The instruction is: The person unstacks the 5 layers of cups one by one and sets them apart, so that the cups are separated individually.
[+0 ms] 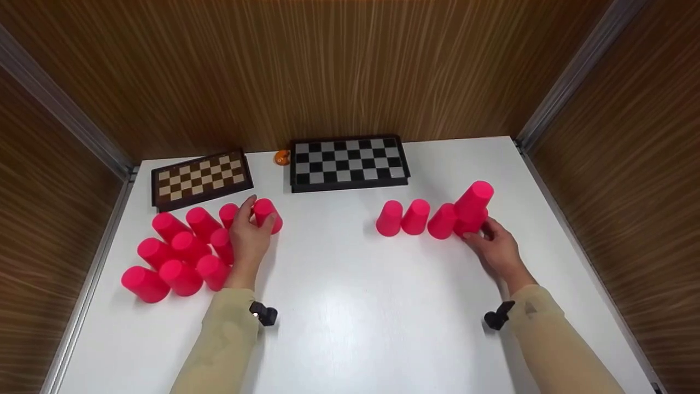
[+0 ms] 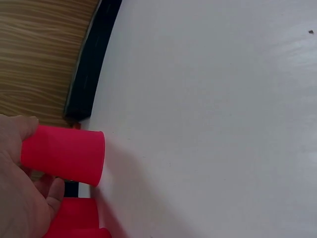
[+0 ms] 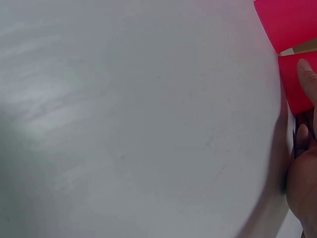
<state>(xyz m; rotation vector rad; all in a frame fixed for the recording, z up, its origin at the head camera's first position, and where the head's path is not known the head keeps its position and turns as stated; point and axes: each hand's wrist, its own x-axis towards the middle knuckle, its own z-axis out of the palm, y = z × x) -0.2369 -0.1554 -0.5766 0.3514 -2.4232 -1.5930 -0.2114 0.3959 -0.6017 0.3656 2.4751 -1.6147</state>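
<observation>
Pink plastic cups stand upside down on a white table (image 1: 339, 306). My left hand (image 1: 255, 219) grips one pink cup (image 1: 269, 213) at the right edge of a cluster of several cups (image 1: 180, 257). In the left wrist view that held cup (image 2: 64, 153) fills the lower left, with another cup (image 2: 74, 218) beneath it. My right hand (image 1: 480, 230) holds the lower cup (image 1: 469, 223) of a two-cup stack, and the upper cup (image 1: 474, 197) sits tilted on it. Three more cups (image 1: 415, 216) line up to its left. In the right wrist view only cup edges (image 3: 292, 25) and a thumb (image 3: 308, 79) show.
A brown chessboard (image 1: 201, 178) lies at the back left and a black-and-white chessboard (image 1: 348, 161) at the back centre, with a small orange thing (image 1: 282, 157) between them. Wooden walls enclose the table on three sides. Bare white tabletop lies between the two hands.
</observation>
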